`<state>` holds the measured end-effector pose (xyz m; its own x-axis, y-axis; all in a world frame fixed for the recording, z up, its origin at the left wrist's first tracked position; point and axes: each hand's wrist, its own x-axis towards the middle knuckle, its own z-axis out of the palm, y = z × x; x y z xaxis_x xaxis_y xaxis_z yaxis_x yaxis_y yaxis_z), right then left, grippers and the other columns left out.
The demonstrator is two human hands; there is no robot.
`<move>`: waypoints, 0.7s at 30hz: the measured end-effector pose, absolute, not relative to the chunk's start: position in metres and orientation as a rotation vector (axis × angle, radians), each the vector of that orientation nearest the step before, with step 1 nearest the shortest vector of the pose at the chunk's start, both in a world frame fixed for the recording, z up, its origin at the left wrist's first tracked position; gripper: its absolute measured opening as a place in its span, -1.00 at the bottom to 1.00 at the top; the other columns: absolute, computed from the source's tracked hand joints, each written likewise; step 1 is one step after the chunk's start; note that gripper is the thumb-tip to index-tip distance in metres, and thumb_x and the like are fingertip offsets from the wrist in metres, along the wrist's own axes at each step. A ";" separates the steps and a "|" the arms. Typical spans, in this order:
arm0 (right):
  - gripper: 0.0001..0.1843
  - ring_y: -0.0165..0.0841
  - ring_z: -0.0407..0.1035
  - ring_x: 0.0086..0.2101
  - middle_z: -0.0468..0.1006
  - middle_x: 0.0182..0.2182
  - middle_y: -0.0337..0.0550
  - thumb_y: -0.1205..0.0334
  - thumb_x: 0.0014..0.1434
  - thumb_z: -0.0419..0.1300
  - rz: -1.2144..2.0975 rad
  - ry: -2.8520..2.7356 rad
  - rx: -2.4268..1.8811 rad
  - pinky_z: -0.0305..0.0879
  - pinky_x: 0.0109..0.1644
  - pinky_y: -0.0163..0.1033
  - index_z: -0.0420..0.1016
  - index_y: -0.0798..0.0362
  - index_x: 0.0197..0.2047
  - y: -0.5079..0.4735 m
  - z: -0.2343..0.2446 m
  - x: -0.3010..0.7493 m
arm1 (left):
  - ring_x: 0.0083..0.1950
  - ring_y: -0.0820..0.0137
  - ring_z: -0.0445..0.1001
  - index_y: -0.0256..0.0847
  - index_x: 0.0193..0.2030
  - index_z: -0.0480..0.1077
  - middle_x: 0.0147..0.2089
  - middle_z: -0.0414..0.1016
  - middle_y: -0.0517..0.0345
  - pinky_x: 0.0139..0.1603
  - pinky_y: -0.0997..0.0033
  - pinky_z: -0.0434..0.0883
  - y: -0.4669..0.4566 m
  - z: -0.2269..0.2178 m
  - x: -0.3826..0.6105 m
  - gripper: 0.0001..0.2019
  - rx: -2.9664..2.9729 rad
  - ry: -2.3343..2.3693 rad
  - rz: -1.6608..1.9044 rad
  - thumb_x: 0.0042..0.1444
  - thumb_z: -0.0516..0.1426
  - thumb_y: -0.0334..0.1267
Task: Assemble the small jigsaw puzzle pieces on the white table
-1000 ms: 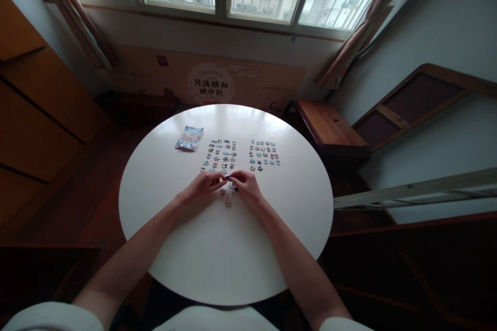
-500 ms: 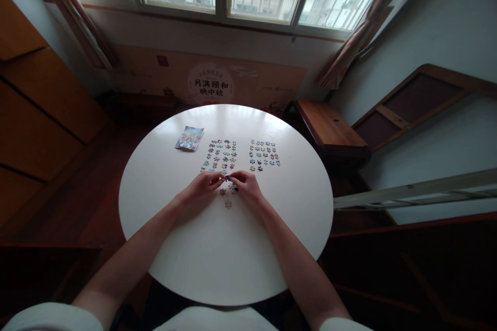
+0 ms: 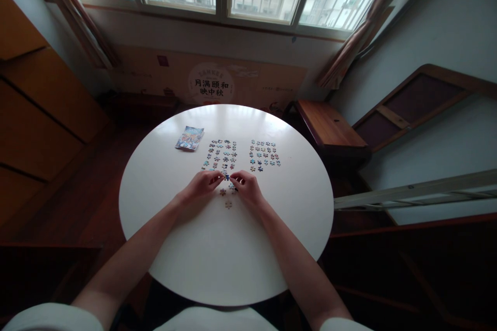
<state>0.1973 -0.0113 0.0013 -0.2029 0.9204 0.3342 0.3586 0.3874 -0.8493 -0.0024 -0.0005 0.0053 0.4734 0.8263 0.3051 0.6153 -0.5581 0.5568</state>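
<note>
Between my two hands is a small dark blue jigsaw puzzle piece (image 3: pixel 227 178), pinched at its sides. The fingertips of my left hand (image 3: pixel 204 182) close on its left edge. My right hand (image 3: pixel 245 184) grips the other side with thumb and forefinger. Just below lie a few loose pieces: a brownish piece (image 3: pixel 222 192), a pale piece (image 3: pixel 228 205) and some bluish pieces (image 3: pixel 232 186) partly covered by my right fingers. Beyond my hands, several puzzle pieces (image 3: pixel 225 159) are laid out in rows, with a second group (image 3: pixel 265 155) to their right.
Everything lies on a round white table (image 3: pixel 217 264). A colourful printed leaflet or packet (image 3: pixel 189 138) rests at its far left. Past the table's right edge stands a wooden bench or low cabinet (image 3: pixel 330 124). A printed panel (image 3: pixel 248 75) lines the wall under the window.
The held piece has tilted slightly, so more of its blue face shows. Both hands stay in nearly the same place.
</note>
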 end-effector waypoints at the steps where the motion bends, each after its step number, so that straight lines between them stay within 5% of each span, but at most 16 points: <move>1: -0.86 -0.41 0.37 -0.46 0.55 -0.43 -0.16 0.20 0.12 0.21 0.800 -1.756 -1.126 0.33 -0.34 -0.28 0.56 0.06 -0.37 -0.011 0.001 0.198 | -0.52 0.55 0.31 -0.24 -0.28 0.49 -0.50 0.46 0.21 -0.43 0.58 0.20 -0.001 0.005 -0.002 -0.79 2.355 1.214 0.784 0.23 0.07 -0.21; 21: -0.91 -0.44 0.35 -0.48 0.55 -0.44 -0.17 0.31 0.10 0.22 0.795 -1.784 -1.132 0.28 -0.36 -0.34 0.56 0.10 -0.37 -0.009 -0.002 0.198 | -0.44 0.47 0.40 -0.20 -0.18 0.50 -0.42 0.51 0.15 -0.38 0.54 0.20 -0.004 0.011 -0.001 -0.75 2.369 1.246 0.638 0.25 0.03 -0.18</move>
